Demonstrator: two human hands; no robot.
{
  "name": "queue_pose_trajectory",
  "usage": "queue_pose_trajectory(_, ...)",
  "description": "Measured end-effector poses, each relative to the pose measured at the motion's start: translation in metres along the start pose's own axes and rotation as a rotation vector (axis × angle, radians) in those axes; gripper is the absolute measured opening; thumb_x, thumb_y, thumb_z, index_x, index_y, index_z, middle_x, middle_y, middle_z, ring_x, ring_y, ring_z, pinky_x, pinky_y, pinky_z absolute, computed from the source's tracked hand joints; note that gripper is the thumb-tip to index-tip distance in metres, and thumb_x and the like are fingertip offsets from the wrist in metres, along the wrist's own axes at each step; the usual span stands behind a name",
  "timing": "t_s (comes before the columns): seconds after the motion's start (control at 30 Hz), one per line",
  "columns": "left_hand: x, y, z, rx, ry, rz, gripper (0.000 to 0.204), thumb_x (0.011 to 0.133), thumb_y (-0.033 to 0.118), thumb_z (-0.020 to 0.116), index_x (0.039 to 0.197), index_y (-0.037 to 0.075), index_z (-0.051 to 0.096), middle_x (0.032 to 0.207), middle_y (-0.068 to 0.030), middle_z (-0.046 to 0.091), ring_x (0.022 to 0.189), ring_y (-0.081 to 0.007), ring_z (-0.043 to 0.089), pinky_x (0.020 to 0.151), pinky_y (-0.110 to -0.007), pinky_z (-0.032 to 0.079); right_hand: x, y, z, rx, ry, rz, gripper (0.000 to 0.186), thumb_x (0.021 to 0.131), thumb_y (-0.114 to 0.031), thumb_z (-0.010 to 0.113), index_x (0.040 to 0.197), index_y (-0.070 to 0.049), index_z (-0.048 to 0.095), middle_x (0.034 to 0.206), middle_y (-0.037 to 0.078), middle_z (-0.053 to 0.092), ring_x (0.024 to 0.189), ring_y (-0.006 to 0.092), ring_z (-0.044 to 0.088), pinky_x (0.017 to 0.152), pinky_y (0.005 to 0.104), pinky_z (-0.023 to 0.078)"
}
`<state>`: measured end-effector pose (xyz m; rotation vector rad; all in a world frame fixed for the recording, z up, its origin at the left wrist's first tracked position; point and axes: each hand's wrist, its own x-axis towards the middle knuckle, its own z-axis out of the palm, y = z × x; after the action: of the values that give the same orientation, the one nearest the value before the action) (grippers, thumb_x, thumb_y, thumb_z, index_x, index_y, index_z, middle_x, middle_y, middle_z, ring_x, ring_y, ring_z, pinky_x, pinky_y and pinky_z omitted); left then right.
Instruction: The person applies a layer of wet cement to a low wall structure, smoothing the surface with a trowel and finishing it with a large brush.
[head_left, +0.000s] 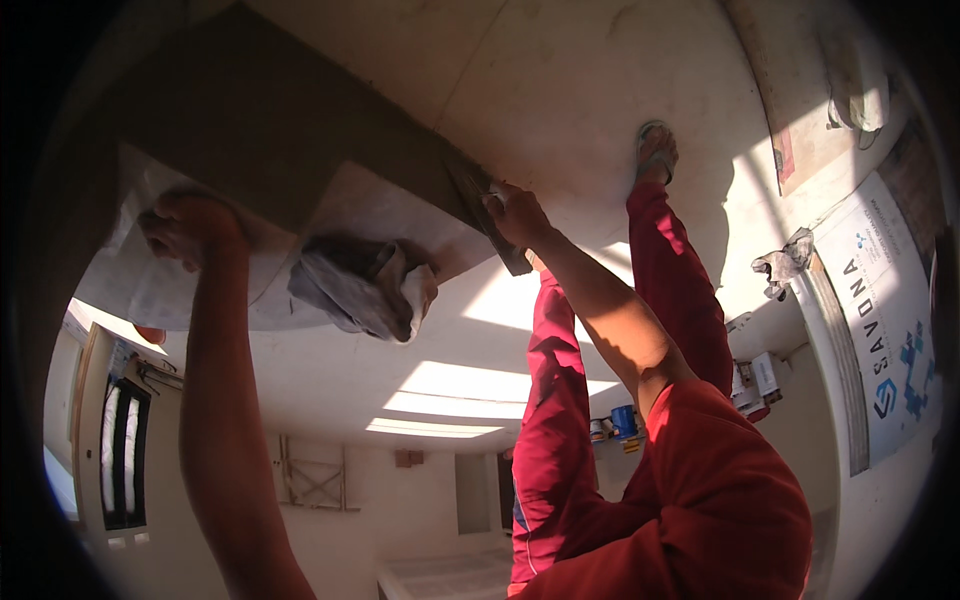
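Note:
My right hand point(515, 213) is closed around a trowel with a long flat blade point(488, 222). The blade lies along the right edge of a wide dark grey coated area point(260, 110), which looks like spread mortar or adhesive. Over to the left, my left hand point(190, 230) has its fingers curled, in shadow, against a pale smooth surface point(265, 255) beside the dark coat; nothing shows in it. Between my two arms a crumpled grey cloth or bag point(365, 288) rests on the pale surface.
My legs in red trousers point(560, 380) and a sandalled foot point(655, 155) stand right of the trowel. At the far right are a white printed panel or box point(880, 310) and a crumpled rag point(785, 262). A blue container point(624, 420) stands among other items beyond my legs.

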<state>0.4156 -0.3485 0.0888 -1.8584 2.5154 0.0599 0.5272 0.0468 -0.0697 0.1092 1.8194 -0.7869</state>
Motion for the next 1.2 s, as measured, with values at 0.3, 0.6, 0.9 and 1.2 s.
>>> queue_pose_trajectory(0.3,0.017,-0.016,0.01,0.063,-0.016,0.038,0.068,0.102,0.046,0.022,0.15,0.0,0.034,0.156,-0.027,0.031,0.146,-0.0399,0.032,0.111,-0.06,0.031,-0.001,0.042,0.004,0.041,-0.026,0.033,0.041,0.099,-0.032,0.059,0.135,-0.011,0.063,0.109,0.025,0.073,0.105,0.0429,0.07,0.092,0.0509,0.055)
queue_pose_trajectory(0.6,0.009,-0.003,0.003,-0.002,0.019,-0.021,0.071,0.099,0.048,0.024,0.15,-0.001,0.033,0.153,-0.0275,0.035,0.144,-0.0397,0.035,0.11,-0.06,0.031,-0.014,0.055,-0.008,0.012,-0.047,0.081,0.028,0.099,-0.029,0.058,0.107,-0.004,0.065,0.1,0.026,0.072,0.099,0.0469,0.069,0.087,0.0527,0.054)
queue_pose_trajectory(0.9,-0.005,0.01,-0.006,-0.046,-0.016,-0.076,0.072,0.1,0.049,0.02,0.151,-0.001,0.032,0.157,-0.0265,0.031,0.148,-0.0358,0.03,0.111,-0.059,0.03,-0.046,0.048,0.002,-0.001,0.007,0.102,0.031,0.099,-0.032,0.058,0.111,-0.004,0.064,0.104,0.028,0.071,0.103,0.048,0.068,0.089,0.0552,0.053)
queue_pose_trajectory(1.2,0.053,-0.059,0.04,0.196,0.068,0.086,0.066,0.103,0.046,0.02,0.152,0.004,0.033,0.158,-0.0256,0.029,0.147,-0.0384,0.035,0.112,-0.06,0.033,-0.048,0.055,0.002,0.06,-0.02,0.126,0.032,0.099,-0.032,0.059,0.113,-0.003,0.064,0.105,0.028,0.071,0.104,0.0477,0.068,0.09,0.0543,0.054)
